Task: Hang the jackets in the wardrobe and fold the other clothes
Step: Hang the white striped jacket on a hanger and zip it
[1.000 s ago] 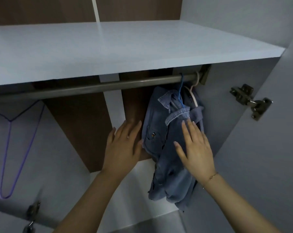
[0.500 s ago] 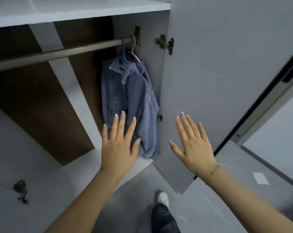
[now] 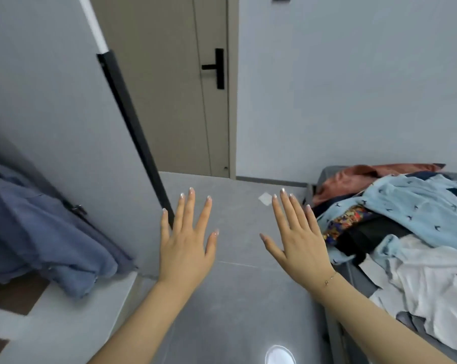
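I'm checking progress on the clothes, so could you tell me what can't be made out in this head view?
- Denim jacket: top, hanger and rail cut off by the left frame edge.
- Clothes pile: garments overlap and run past the right edge, so their number is unclear.
- White shoe: cut by the bottom edge.

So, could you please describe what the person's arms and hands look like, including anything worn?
Both forearms are bare, with no sleeves in view. The left hand and right hand have long, pale, glossy nails. A thin gold chain bracelet circles the right wrist. No rings show.
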Action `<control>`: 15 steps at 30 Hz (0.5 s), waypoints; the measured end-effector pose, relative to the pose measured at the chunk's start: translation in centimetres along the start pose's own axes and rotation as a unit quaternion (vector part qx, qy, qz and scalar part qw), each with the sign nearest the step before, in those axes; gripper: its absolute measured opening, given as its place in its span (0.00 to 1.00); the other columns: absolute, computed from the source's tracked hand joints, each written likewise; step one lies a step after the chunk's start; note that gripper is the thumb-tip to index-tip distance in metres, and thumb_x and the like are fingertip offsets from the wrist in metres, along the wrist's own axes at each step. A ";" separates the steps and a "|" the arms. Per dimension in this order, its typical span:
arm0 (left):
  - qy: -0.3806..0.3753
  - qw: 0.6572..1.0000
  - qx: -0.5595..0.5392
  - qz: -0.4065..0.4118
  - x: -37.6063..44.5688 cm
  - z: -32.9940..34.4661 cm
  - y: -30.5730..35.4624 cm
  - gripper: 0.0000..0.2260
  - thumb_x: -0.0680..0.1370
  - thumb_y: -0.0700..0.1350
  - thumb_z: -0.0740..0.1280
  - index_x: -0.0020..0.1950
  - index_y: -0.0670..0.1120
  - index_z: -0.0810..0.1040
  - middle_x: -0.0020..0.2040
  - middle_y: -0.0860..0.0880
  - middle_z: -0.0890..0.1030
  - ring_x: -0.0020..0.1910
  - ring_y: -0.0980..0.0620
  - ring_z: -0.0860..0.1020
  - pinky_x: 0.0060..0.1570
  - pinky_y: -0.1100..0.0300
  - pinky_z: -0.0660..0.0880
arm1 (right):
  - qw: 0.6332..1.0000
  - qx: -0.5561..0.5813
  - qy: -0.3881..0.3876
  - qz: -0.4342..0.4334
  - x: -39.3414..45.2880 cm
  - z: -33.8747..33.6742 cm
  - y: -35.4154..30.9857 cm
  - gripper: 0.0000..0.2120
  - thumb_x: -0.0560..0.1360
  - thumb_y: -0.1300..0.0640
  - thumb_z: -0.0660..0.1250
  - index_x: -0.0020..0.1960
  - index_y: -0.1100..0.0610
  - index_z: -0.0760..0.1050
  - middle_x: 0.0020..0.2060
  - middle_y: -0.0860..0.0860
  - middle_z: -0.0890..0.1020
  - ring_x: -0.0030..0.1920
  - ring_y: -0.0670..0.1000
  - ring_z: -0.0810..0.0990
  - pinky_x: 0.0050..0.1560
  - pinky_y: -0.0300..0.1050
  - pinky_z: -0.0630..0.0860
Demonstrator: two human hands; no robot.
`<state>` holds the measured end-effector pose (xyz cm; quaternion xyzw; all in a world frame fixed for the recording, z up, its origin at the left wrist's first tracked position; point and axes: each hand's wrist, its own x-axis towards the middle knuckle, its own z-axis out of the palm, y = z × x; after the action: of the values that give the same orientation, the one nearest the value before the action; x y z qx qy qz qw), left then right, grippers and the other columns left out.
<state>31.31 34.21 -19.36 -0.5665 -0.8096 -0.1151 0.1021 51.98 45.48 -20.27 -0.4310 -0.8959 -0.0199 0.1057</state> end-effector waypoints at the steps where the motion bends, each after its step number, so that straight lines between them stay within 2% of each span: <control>1: -0.004 1.000 -0.014 0.026 0.8 0.7 3.0 0.28 0.81 0.56 0.54 0.80 0.50 0.55 0.80 0.44 0.52 0.79 0.44 0.52 0.74 0.40 0.54 | 1.000 -0.001 0.000 0.028 -1.2 0.0 2.9 0.35 0.80 0.36 0.46 0.80 0.56 0.49 0.79 0.53 0.51 0.79 0.54 0.50 0.76 0.58 0.55; 4: -0.022 0.994 -0.050 0.098 2.8 3.0 12.6 0.28 0.80 0.56 0.50 0.80 0.50 0.56 0.80 0.44 0.54 0.79 0.45 0.53 0.75 0.41 0.54 | 0.995 -0.002 0.001 0.097 -5.1 -0.2 11.7 0.34 0.79 0.37 0.48 0.79 0.56 0.54 0.78 0.54 0.55 0.78 0.54 0.54 0.75 0.58 0.56; 8: -0.060 0.978 -0.075 0.186 4.5 6.3 26.1 0.28 0.80 0.56 0.50 0.80 0.51 0.56 0.80 0.45 0.53 0.79 0.46 0.53 0.75 0.42 0.54 | 0.981 0.015 -0.005 0.192 -11.3 0.0 23.2 0.34 0.78 0.38 0.50 0.79 0.55 0.56 0.78 0.53 0.56 0.78 0.54 0.54 0.75 0.57 0.56; 10: -0.081 0.966 -0.086 0.229 4.9 8.2 32.3 0.27 0.82 0.55 0.54 0.80 0.51 0.55 0.80 0.45 0.51 0.79 0.46 0.51 0.75 0.42 0.51 | 0.972 0.020 -0.016 0.233 -14.4 0.2 28.4 0.33 0.79 0.38 0.48 0.79 0.55 0.55 0.78 0.54 0.55 0.78 0.55 0.54 0.76 0.56 0.52; 12: -0.111 0.952 -0.098 0.267 5.0 9.9 38.1 0.28 0.82 0.53 0.58 0.80 0.52 0.53 0.81 0.46 0.48 0.79 0.47 0.48 0.76 0.43 0.48 | 0.959 0.014 -0.025 0.281 -17.7 0.2 33.0 0.33 0.79 0.39 0.48 0.78 0.56 0.57 0.77 0.55 0.57 0.77 0.56 0.56 0.76 0.57 0.52; 15: -0.148 0.926 -0.110 0.330 4.8 12.4 45.8 0.29 0.81 0.53 0.60 0.80 0.51 0.54 0.81 0.46 0.48 0.79 0.47 0.47 0.76 0.43 0.49 | 0.930 0.017 -0.048 0.363 -22.3 0.4 38.5 0.34 0.78 0.38 0.44 0.78 0.55 0.53 0.78 0.55 0.53 0.78 0.57 0.54 0.76 0.58 0.53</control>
<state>72.30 57.46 -26.46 -0.8198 -0.5651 -0.0784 -0.0494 95.28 52.57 -27.41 -0.7251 -0.6828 0.0560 0.0697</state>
